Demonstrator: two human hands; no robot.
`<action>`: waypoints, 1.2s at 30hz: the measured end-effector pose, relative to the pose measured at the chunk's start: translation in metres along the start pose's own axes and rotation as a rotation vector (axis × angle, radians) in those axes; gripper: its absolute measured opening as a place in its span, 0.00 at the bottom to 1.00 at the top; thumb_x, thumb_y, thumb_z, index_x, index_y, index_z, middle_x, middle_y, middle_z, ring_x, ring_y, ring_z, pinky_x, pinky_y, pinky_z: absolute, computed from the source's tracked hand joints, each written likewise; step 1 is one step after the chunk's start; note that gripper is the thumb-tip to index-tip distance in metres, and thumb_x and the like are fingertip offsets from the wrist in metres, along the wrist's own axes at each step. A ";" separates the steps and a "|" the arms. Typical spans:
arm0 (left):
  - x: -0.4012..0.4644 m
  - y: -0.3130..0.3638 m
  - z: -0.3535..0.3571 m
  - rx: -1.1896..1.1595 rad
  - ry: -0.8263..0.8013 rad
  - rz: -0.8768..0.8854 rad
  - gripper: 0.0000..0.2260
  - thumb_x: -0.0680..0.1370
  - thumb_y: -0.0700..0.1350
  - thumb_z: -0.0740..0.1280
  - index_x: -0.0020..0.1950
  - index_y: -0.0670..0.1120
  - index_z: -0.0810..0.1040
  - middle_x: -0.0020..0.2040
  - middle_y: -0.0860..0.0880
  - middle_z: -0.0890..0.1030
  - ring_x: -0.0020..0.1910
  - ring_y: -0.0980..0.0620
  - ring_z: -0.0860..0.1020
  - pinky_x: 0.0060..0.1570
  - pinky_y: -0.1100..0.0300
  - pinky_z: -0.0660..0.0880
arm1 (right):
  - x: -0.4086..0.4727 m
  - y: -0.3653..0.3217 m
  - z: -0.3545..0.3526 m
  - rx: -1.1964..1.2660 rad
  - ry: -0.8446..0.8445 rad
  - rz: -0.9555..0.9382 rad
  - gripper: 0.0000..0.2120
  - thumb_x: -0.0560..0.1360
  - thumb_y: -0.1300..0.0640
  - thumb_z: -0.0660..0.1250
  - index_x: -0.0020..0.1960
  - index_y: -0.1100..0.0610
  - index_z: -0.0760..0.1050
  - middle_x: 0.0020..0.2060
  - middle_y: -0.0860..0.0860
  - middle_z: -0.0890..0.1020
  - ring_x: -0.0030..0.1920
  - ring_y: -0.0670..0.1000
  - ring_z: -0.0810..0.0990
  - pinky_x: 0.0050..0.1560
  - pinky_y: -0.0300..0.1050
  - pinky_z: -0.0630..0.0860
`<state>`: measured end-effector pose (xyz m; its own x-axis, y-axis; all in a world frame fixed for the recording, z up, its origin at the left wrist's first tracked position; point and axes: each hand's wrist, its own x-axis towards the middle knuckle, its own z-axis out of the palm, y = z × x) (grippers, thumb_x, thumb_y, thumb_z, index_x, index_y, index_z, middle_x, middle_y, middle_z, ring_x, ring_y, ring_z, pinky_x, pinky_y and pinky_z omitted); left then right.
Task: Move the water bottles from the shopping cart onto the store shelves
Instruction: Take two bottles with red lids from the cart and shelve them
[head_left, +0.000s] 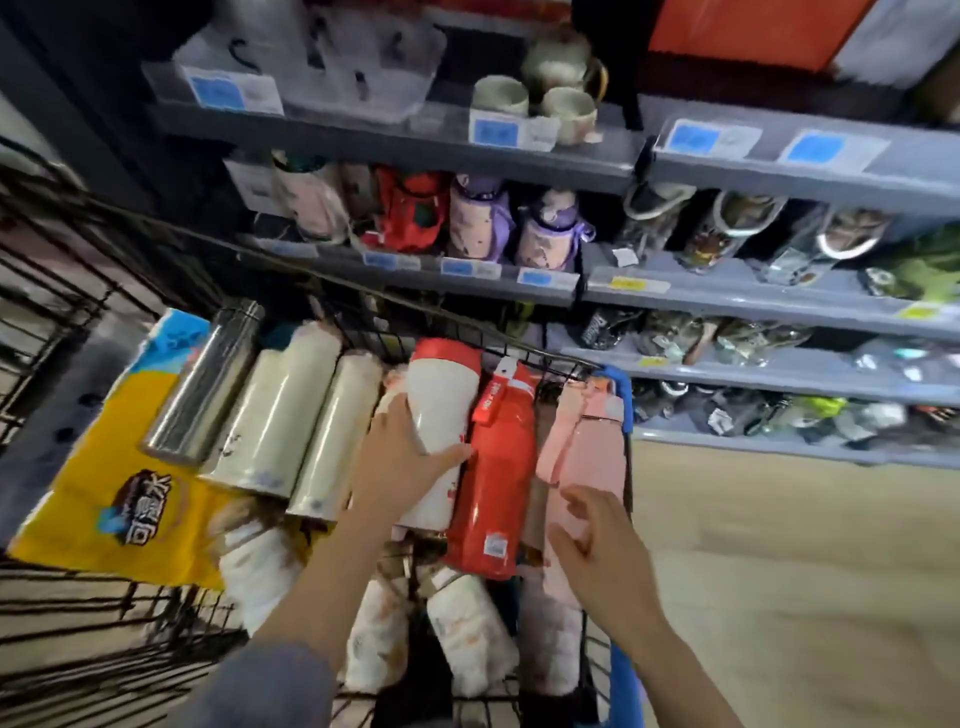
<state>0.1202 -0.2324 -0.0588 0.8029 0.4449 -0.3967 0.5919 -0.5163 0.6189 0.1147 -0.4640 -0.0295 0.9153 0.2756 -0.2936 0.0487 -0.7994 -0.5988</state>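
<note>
Several water bottles lie in the black wire shopping cart (524, 358). My left hand (400, 457) grips a white bottle with a red cap (441, 395), thumb across its lower body. Beside it lies a red bottle (493, 467), then a pink bottle (587, 447) against the cart's right side. My right hand (597, 545) hovers open over the pink bottle's lower part, fingers spread, holding nothing. To the left lie two cream bottles (280, 410) and a steel bottle (208, 379). More white patterned bottles (467, 629) lie nearer me.
Grey store shelves (727, 291) stand ahead and to the right, stocked with bottles, mugs (561, 98) and price tags. A yellow and blue package (119, 467) lies at the cart's left. Pale floor (795, 571) opens to the right of the cart.
</note>
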 end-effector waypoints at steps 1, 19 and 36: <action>0.004 -0.001 0.002 0.000 0.013 0.016 0.51 0.64 0.69 0.71 0.76 0.46 0.54 0.72 0.45 0.66 0.69 0.44 0.66 0.64 0.48 0.67 | 0.000 -0.003 0.002 -0.005 0.017 0.023 0.17 0.76 0.57 0.68 0.65 0.53 0.72 0.57 0.46 0.75 0.45 0.47 0.77 0.46 0.38 0.67; -0.037 -0.083 -0.064 -0.423 0.101 0.064 0.43 0.61 0.54 0.81 0.71 0.60 0.62 0.66 0.53 0.74 0.62 0.55 0.75 0.58 0.52 0.74 | 0.043 -0.087 0.046 -0.345 -0.042 0.374 0.38 0.75 0.34 0.60 0.71 0.62 0.60 0.61 0.56 0.76 0.59 0.56 0.77 0.54 0.47 0.75; -0.081 -0.109 -0.080 -0.550 0.158 0.006 0.30 0.65 0.41 0.79 0.57 0.61 0.67 0.49 0.60 0.76 0.45 0.60 0.77 0.38 0.60 0.74 | 0.044 -0.092 0.071 -0.350 -0.030 0.465 0.57 0.69 0.30 0.66 0.77 0.61 0.37 0.68 0.60 0.69 0.62 0.60 0.76 0.55 0.52 0.76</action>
<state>-0.0149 -0.1536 -0.0404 0.7609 0.5691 -0.3116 0.4293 -0.0814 0.8995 0.1216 -0.3404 -0.0406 0.8605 -0.1356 -0.4911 -0.2219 -0.9675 -0.1216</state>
